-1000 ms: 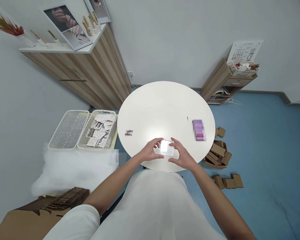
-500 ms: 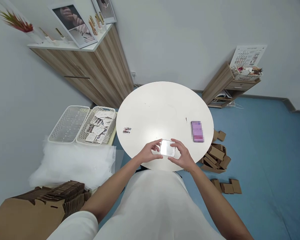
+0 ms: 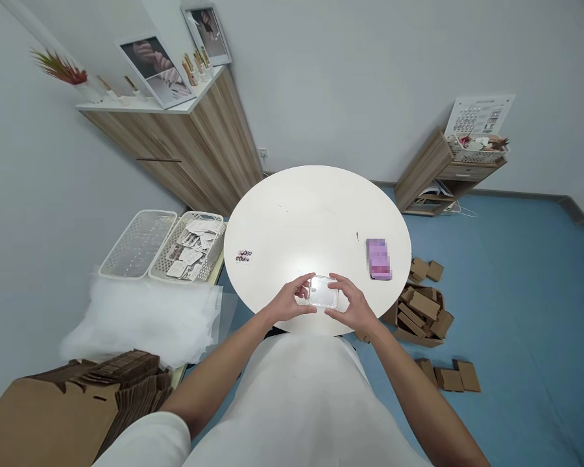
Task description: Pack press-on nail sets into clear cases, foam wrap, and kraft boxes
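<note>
Here, in the head view, grasps a small clear case (image 3: 323,293) at the lower centre of the frame, over the near part of the white table (image 3: 302,201). Clasps its left end with the left hand (image 3: 288,302) and its right end with the right hand (image 3: 357,308). Cannot tell if resting on the table or held just above. Has, toward the table's left side, a small cluster of dark pieces (image 3: 243,256), and toward the right, a pixelated purple item (image 3: 379,259). Shows, at left of the frame, a white basket (image 3: 217,258) filled with cards (image 3: 191,255); below, translucent white sheets (image 3: 146,318); at lower left, stacked brown cardboard (image 3: 53,415); at right, brown boxes (image 3: 423,303) on the blue floor (image 3: 516,311).
</note>
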{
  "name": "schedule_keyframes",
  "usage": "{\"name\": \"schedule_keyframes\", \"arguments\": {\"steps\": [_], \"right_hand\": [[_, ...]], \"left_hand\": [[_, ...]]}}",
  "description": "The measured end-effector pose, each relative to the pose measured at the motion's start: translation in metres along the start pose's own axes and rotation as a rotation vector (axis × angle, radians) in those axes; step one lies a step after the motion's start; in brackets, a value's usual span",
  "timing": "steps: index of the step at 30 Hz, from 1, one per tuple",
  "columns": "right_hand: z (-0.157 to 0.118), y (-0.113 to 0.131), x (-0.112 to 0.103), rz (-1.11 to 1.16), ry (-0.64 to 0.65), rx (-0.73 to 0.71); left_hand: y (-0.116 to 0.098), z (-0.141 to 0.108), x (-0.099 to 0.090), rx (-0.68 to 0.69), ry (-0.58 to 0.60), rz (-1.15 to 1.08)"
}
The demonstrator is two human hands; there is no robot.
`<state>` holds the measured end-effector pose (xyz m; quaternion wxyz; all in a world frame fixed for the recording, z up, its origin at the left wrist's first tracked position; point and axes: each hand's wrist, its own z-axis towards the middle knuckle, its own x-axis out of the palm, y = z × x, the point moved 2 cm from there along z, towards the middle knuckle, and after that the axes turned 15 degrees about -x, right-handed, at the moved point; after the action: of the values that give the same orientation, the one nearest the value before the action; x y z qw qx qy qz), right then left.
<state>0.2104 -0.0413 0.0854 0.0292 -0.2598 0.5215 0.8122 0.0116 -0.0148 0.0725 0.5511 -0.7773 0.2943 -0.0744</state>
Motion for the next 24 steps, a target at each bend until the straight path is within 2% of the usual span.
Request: {"name": "schedule_keyframes", "arguments": {"steps": [18, 24], "right_hand": [[0.0039, -0.0053, -0.0047, -0.026, -0.002, -0.072], [0.0043, -0.0107, -0.0044, 0.063, -0.032, -0.054]], "left_hand": [[-0.0062, -0.0011, 0.0069, 0.009, -0.049, -0.028], [-0.0066, -0.0017, 0.0078, -0.009, -0.059, -0.035]]}}
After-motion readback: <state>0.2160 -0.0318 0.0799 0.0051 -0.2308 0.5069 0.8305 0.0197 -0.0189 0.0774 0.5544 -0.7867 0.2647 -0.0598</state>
